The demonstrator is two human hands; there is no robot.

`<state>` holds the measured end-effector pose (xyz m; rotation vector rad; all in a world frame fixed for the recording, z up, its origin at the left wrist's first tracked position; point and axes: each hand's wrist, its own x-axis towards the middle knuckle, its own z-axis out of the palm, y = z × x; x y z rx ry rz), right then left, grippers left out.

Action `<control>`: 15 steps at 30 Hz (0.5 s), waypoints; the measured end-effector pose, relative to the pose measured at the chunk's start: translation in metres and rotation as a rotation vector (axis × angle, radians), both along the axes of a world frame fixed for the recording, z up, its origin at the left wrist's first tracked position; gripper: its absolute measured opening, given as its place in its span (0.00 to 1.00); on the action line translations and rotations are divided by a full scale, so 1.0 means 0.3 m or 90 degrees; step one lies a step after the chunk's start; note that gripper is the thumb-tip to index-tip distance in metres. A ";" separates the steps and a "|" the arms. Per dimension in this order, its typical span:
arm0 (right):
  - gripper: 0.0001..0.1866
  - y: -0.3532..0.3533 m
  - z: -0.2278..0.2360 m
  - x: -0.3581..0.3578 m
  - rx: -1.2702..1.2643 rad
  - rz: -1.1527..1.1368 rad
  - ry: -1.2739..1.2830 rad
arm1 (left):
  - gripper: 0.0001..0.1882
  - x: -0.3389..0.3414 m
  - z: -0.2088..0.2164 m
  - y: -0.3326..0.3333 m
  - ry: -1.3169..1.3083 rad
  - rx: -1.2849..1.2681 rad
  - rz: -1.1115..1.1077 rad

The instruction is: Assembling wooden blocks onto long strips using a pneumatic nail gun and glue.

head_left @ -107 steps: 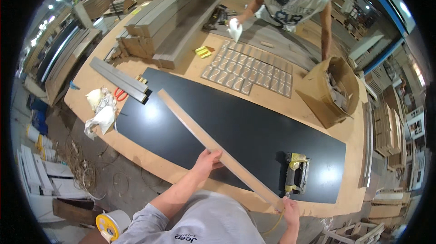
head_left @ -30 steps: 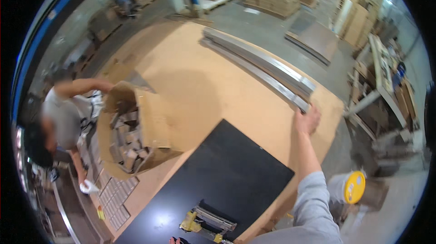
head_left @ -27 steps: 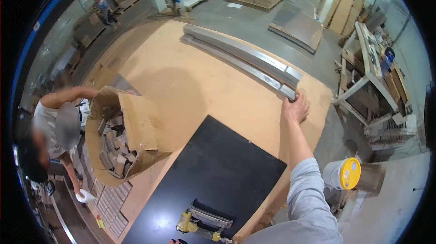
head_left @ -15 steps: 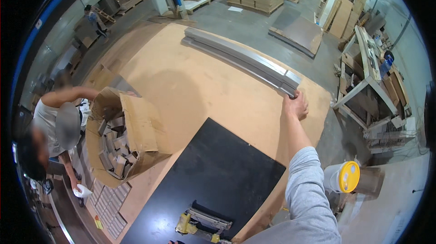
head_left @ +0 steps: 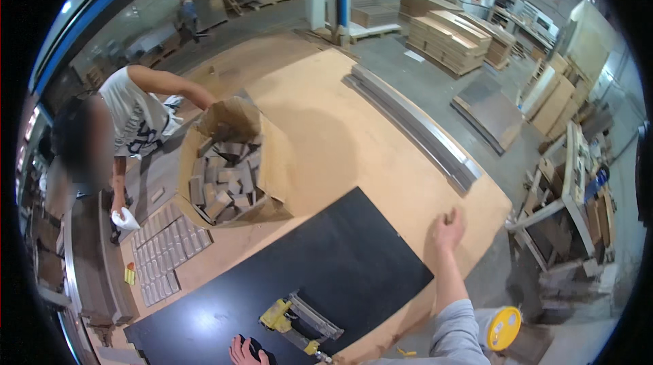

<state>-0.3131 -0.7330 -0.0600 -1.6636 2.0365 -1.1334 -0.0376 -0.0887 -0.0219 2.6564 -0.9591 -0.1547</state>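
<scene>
My right hand is above the tan tabletop, its fingers loosely curled with a gap between thumb and forefinger. Nothing shows in it. Beyond it lies a bundle of long grey strips, apart from the hand. My left hand rests at the lower edge on a black panel, fingers stretched out and partly cut off by the frame. Right of it on the panel is a yellow and grey nail gun.
A cardboard box of small wood-like blocks stands left of centre. Beside it, a co-worker reaches behind the box, the other hand on a white item. Flat grey pieces lie in rows. A yellow-lidded bucket stands at lower right.
My right hand has let go of the grey strips' near end and drawn back toward me. The view has swung right to left across the scene, and more of my left hand shows.
</scene>
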 end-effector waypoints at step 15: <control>0.34 -0.183 0.177 0.224 0.155 0.154 0.310 | 0.30 0.026 -0.006 0.024 -0.060 0.003 0.022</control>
